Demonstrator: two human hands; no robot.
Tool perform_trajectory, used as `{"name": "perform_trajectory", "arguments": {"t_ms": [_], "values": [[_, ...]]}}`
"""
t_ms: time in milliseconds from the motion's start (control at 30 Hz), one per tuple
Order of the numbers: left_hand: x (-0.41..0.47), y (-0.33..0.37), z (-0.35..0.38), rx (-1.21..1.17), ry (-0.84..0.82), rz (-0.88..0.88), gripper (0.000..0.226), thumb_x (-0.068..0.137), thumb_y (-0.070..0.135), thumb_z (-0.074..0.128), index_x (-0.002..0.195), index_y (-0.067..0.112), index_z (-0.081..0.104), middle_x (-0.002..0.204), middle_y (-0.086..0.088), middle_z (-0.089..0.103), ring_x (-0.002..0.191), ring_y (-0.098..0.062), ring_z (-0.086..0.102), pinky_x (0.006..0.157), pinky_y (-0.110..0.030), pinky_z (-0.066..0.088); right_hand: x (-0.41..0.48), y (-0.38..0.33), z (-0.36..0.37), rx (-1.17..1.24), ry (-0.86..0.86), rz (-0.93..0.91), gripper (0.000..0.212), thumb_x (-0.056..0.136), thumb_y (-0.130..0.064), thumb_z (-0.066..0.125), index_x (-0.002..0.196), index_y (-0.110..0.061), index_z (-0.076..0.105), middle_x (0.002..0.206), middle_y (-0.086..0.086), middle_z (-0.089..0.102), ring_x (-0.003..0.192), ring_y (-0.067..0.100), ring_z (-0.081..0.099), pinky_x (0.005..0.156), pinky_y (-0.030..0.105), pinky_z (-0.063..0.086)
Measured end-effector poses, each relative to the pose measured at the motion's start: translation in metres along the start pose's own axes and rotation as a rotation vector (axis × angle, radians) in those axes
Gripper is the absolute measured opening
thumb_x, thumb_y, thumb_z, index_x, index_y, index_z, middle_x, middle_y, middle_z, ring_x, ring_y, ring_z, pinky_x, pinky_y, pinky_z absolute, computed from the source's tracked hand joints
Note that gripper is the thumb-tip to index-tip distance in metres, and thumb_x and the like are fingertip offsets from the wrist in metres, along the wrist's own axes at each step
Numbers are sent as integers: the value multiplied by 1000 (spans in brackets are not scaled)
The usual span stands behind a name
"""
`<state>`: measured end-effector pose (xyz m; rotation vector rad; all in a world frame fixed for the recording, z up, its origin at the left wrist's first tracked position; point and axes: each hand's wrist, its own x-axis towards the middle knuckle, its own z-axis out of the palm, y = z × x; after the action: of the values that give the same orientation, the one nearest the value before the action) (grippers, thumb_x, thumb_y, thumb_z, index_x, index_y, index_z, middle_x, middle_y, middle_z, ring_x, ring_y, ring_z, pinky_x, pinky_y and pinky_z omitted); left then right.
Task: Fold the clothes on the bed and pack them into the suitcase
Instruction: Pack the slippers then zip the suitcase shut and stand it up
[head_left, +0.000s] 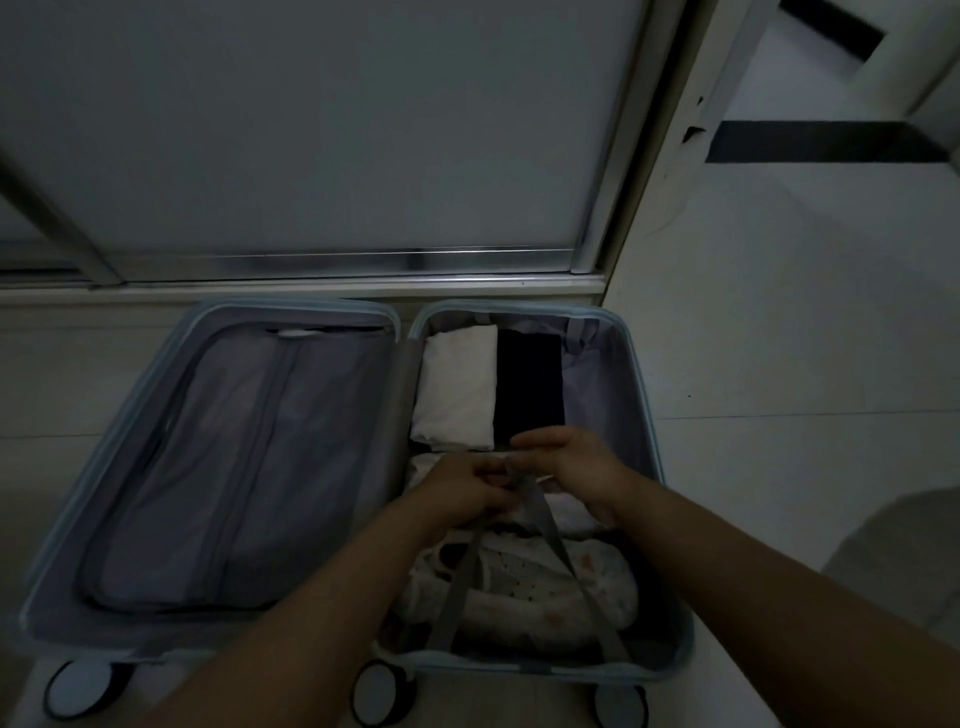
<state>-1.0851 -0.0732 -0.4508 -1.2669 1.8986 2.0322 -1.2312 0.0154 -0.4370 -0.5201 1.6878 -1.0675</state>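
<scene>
Pinching straps (558, 540): left hand (467, 488); right hand (576, 462) grip unclear.
Suitcase (672, 561) right half: white garment (457, 384), black garment (530, 384), patterned clothes (519, 579).

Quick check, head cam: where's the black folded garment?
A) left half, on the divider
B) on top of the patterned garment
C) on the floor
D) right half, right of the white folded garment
D: the black folded garment lies in the right half of the suitcase, side by side with the white folded garment on that garment's right; the left half shows only its divider.
</scene>
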Motion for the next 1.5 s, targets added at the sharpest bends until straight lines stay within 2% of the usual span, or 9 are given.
{"name": "perform_trajectory", "arguments": {"t_ms": [133,367,600,800,900,1033,1167,1333,1500], "values": [[12,13,5,-187,-26,-110,24,89,29,67,103,10,72,102,-14,72,94,-27,68,80,-34,56,22,-4,-5,105,136,40,30,74,-8,81,103,-12,73,86,4,76,84,19,70,75,31,53],[54,30,2,-298,98,-76,28,97,21,55,115,0,61,109,-20,68,100,-33,65,87,-44,55,64,-23,0,84,107,-35,23,76,-7,79,96,-15,72,84,8,74,70,14,70,60,24,54],[79,50,-13,-495,104,-98,24,102,8,42,115,-11,51,85,-17,67,57,-25,66,45,-30,54,136,-32,-49,-278,551,-127,23,85,-16,62,104,-6,68,101,4,68,90,19,62,79,28,49],[103,48,-8,-509,105,-121,15,100,6,46,99,-7,54,82,-16,63,63,-26,61,52,-32,55,183,-32,-76,-503,433,-79,30,92,-10,58,114,9,61,115,22,64,110,35,58,97,39,45],[112,39,-11,-519,111,-124,17,100,8,48,88,-2,56,77,-14,59,61,-25,57,57,-35,53,204,-26,-77,-410,447,-51,45,88,-27,66,127,-7,58,122,11,63,115,31,58,104,42,44],[120,35,-27,-510,146,-125,17,101,11,46,89,2,55,77,-12,59,58,-27,59,60,-35,53,226,-28,-75,-482,492,-38,21,90,-38,58,77,-21,61,100,13,68,103,36,61,98,46,46],[123,44,-38,-652,209,-192,28,101,13,40,77,5,50,68,-10,49,54,-23,49,55,-34,51,217,-59,-59,6,599,-93,36,100,-31,42,96,-3,65,94,17,68,84,29,64,79,38,53],[122,52,-33,-664,255,-186,32,102,13,35,72,14,44,61,-5,41,50,-18,35,55,-28,39,190,-91,-49,695,332,-7,37,102,-39,43,101,-5,57,72,11,66,53,19,65,42,25,50],[112,53,-26,-631,199,-140,25,101,11,34,78,15,42,60,-2,38,48,-13,32,49,-25,31,160,-116,-40,708,45,86,24,97,-19,51,87,-2,64,78,14,59,64,19,59,57,24,54]]}}
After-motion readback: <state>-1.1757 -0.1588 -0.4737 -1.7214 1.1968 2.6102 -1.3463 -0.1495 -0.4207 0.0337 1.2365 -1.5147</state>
